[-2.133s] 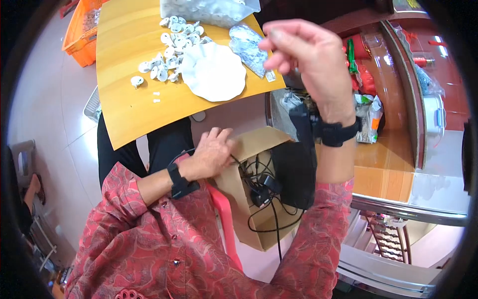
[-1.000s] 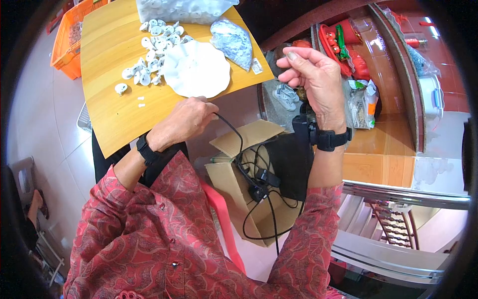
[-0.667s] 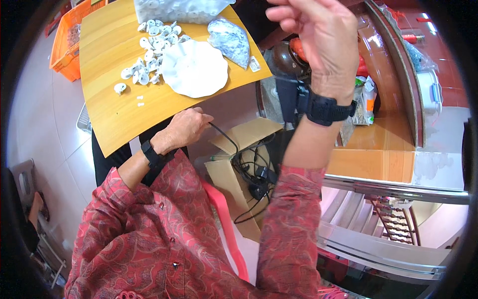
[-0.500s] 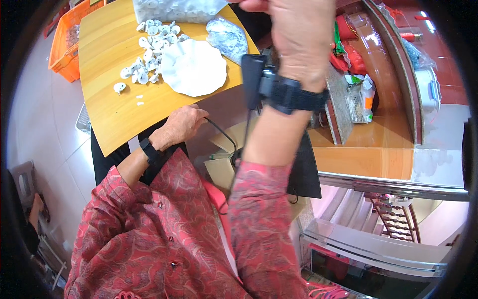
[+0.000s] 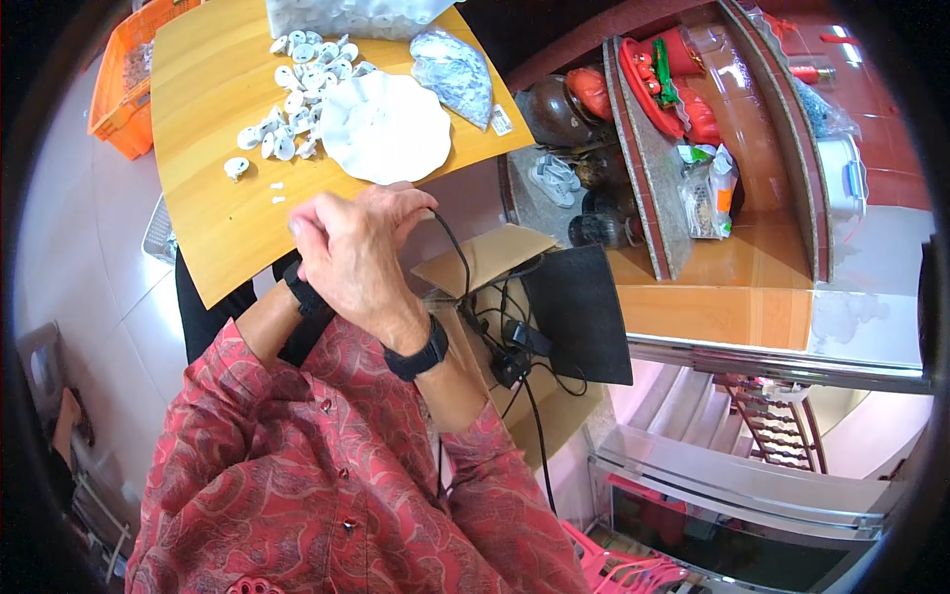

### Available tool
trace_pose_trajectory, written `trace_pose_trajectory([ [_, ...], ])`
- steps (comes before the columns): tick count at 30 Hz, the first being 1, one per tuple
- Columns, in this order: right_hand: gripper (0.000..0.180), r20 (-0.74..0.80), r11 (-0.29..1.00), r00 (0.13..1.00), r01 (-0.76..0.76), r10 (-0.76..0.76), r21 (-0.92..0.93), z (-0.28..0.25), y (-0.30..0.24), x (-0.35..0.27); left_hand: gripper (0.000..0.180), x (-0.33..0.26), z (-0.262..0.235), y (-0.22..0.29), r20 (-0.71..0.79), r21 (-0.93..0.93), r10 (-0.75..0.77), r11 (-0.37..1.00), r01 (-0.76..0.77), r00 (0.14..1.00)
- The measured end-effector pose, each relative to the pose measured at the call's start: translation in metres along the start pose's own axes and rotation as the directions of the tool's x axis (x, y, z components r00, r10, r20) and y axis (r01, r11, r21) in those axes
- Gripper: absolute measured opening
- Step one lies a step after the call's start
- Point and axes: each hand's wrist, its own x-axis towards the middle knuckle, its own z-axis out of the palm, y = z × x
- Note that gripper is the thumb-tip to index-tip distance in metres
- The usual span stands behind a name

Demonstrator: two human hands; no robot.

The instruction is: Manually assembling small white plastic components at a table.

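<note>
My left hand (image 5: pixel 401 203) is partly hidden behind my right one, above the near edge of the wooden table. Its fingers close on a black cable (image 5: pixel 457 243) that runs down into an open cardboard box (image 5: pixel 524 431). In front of it, my right hand (image 5: pixel 358 262) is closed, its fingers curled toward the left hand; what they grip is hidden. Just beyond both hands is a white wavy-rimmed plate (image 5: pixel 386 134). White round parts with stems (image 5: pixel 317 74) lie heaped beside the plate, and two tiny white pieces (image 5: pixel 277 192) lie nearer me.
On the table (image 5: pixel 213 223) are a clear bag of white parts (image 5: pixel 346 18) and a bag of bluish-grey pieces (image 5: pixel 452 74). The box holds tangled cables and a black adapter (image 5: pixel 524 339). An orange crate (image 5: pixel 124 109) stands left; shelves (image 5: pixel 658 208) stand right.
My right hand has come down from the far edge, across the table, to meet my left hand. The black adapter seen by my right wrist is gone from there; one shows in the box.
</note>
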Motion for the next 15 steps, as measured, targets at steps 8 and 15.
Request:
trace_pose_trajectory([
  [8,0.008,0.174,0.99,0.984,-0.063,0.041,0.124,-0.009,0.004,-0.067,0.013,-0.001,-0.031,0.016,0.203,0.058,-0.17,0.985,0.162,0.964],
  [15,0.006,0.271,0.96,0.921,-0.266,0.281,-0.091,-0.035,0.05,-0.143,0.013,0.002,-0.037,0.024,0.253,0.072,-0.168,0.985,0.155,0.953],
])
